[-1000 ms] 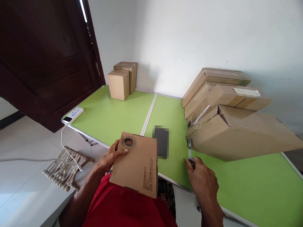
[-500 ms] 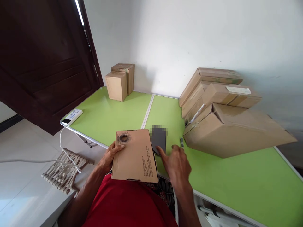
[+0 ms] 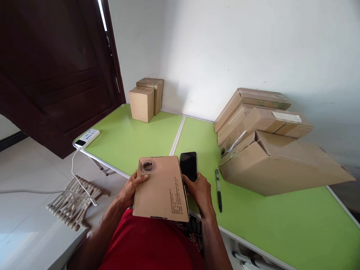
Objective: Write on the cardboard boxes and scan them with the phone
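A flat cardboard box [image 3: 160, 189] with printed text and a dark ring mark near one corner sits tilted at the near edge of the green table [image 3: 135, 138]. My left hand [image 3: 131, 187] grips its left side, thumb on top. My right hand [image 3: 199, 189] holds its right edge, fingers curled, beside a black phone [image 3: 188, 165] lying screen up. A black pen [image 3: 218, 189] lies on the table just right of my right hand.
A leaning stack of cardboard boxes [image 3: 270, 146] fills the right side. Two small upright boxes [image 3: 145, 99] stand at the back by the wall. A white power bank [image 3: 87, 137] with a cable lies at the left table corner. A dark door [image 3: 56, 67] is at the left.
My right hand left the pen on the table and moved left to the box's right edge. The box has been levelled and squared toward me.
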`<state>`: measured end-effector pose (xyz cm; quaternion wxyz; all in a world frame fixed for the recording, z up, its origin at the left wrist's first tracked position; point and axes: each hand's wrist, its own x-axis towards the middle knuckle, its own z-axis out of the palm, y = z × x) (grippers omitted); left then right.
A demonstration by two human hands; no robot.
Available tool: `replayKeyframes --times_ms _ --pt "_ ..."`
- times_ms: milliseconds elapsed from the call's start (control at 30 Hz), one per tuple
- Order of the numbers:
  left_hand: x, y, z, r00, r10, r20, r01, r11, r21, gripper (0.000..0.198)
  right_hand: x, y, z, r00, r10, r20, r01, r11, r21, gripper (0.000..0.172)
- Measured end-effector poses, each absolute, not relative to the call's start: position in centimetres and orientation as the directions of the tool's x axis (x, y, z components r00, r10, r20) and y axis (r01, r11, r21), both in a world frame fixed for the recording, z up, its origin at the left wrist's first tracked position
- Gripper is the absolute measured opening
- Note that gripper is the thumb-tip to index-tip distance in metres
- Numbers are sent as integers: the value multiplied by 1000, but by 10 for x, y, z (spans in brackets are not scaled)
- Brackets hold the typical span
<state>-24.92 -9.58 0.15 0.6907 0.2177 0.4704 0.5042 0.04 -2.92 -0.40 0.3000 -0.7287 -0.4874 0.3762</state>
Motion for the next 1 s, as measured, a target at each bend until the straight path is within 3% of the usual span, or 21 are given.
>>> replayKeyframes --times_ms 100,200,400,567,767,1000 --pt "-251 -97 1 52 900 -433 -495 399 772 67 12 -39 -4 166 944 -285 211 -316 -925 41" --pt "-250 -94 6 56 900 -431 -500 399 768 64 26 -55 4 151 949 -278 -23 -278 -960 52" --pt "-234 -59 26 84 954 -288 -420 296 858 70 31 -89 47 68 971 -230 -495 -168 -853 49" --pt "-214 -27 17 90 968 -234 -385 250 888 80 2 -102 55 -67 972 -224 -603 -218 -768 45" --pt "-202 -22 -2 144 979 -142 -367 186 911 79 -35 -102 27 -203 959 -198 -605 -282 -744 67" --pt "-207 -33 -14 238 970 -46 -389 138 911 86 -40 -101 18 -209 954 -216 -624 -300 -721 81"
